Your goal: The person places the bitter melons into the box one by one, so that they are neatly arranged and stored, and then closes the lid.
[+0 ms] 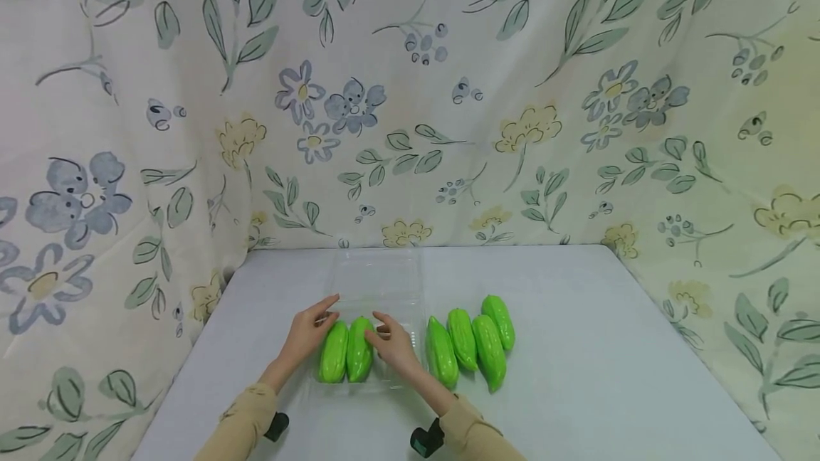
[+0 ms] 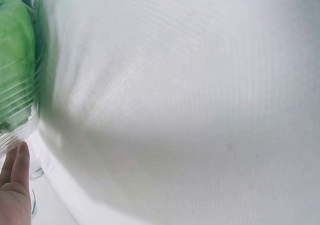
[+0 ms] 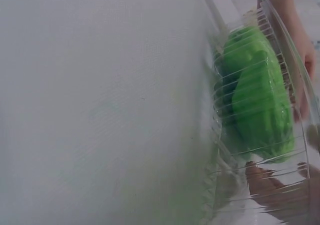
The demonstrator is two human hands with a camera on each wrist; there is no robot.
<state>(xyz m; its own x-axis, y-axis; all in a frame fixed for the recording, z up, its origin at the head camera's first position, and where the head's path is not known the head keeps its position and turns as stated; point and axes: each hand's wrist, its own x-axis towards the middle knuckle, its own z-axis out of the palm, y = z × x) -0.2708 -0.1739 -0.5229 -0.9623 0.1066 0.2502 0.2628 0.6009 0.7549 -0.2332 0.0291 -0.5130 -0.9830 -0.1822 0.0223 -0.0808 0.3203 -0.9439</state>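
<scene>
Two long ridged green vegetables, glossy and gourd-shaped, lie side by side in a clear plastic clamshell box [image 1: 397, 378]. The left one [image 1: 333, 353] has my left hand [image 1: 307, 333] at its upper end, by the box's left side. In the left wrist view, straight fingers [image 2: 20, 167] of that hand lie at the ribbed clear wall. Against the upper right of the other vegetable [image 1: 360, 351] is my right hand [image 1: 393, 347], its fingers loosely bent and not wrapped round it. Through the ribbed wall in the right wrist view, the right hand [image 3: 275, 187] appears below the green vegetables [image 3: 260, 100].
Right of the box, several more green vegetables [image 1: 490, 351] lie in a loose group on the white table [image 1: 608, 361]. The box's clear lid [image 1: 374, 272] is folded back toward the floral curtain [image 1: 410, 126] behind the table.
</scene>
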